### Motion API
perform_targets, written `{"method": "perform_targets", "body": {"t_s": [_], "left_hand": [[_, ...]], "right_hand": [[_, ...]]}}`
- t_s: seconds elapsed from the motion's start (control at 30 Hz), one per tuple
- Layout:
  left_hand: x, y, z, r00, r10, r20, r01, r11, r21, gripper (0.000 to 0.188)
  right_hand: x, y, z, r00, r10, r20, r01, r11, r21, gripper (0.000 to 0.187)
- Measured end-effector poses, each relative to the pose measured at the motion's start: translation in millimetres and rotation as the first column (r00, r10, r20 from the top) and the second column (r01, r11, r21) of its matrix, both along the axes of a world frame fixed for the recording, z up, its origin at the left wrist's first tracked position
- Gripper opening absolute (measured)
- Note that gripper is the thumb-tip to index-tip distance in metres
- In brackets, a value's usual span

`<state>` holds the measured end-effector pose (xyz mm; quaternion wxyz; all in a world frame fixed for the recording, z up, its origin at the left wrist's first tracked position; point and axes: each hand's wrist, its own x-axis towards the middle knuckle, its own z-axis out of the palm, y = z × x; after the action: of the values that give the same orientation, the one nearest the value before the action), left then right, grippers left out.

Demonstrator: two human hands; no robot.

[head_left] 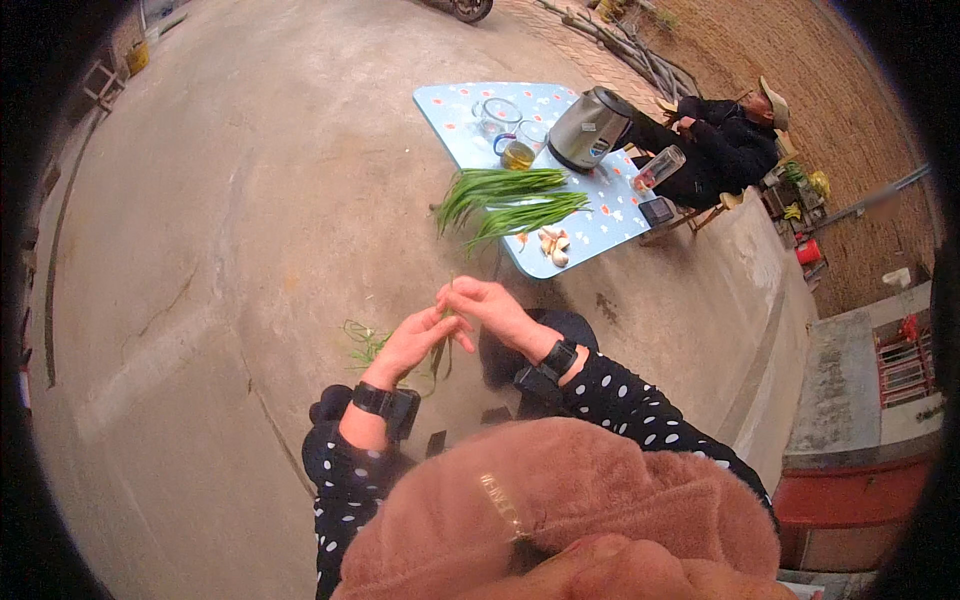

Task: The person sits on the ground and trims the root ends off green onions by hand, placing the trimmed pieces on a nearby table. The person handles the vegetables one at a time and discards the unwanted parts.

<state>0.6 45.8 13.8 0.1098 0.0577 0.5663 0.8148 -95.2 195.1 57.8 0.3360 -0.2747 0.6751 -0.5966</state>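
Note:
My left hand (pixel 418 342) and my right hand (pixel 488 308) are close together in front of me, at about knee height. Both pinch a few thin green chives (pixel 439 362), whose leaves hang down between them. Loose chive scraps (pixel 368 342) show beside my left hand, low near the floor. Beyond my hands, two bunches of long chives (pixel 525 213) lie at the table's near left edge, some leaf ends sticking out past it. Several garlic bulbs (pixel 554 245) sit at the near corner.
On the blue patterned table (pixel 600 235) stand a steel kettle (pixel 590 130), a glass mug of yellow liquid (pixel 517 155), glass bowls (pixel 500 112), a clear bottle (pixel 660 168) and a phone (pixel 657 211). Another person (pixel 735 145) sits at its right side. Concrete floor (pixel 300 180) surrounds it.

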Motion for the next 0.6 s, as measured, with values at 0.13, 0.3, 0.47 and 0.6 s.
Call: {"method": "perform_targets", "body": {"t_s": [0.13,0.3,0.47,0.6], "left_hand": [[-2,5,-13,0.997,0.029,-0.07,-0.025,0.998,0.057,0.025],[0,4,-15,0.993,0.038,-0.108,-0.053,0.988,-0.142,0.027],[0,3,-6,0.996,-0.024,-0.083,0.013,0.992,-0.126,0.029],[0,7,-3,0.994,-0.057,-0.09,0.05,0.996,-0.079,0.028]], "right_hand": [[9,4,-2,0.956,-0.002,0.295,0.006,1.0,-0.013,0.027],[1,3,0,0.995,-0.094,0.02,0.095,0.994,-0.049,0.022],[-23,6,16,0.984,-0.181,0.002,0.179,0.974,-0.136,0.019],[-46,14,29,0.977,-0.206,0.058,0.214,0.943,-0.255,0.017]]}}
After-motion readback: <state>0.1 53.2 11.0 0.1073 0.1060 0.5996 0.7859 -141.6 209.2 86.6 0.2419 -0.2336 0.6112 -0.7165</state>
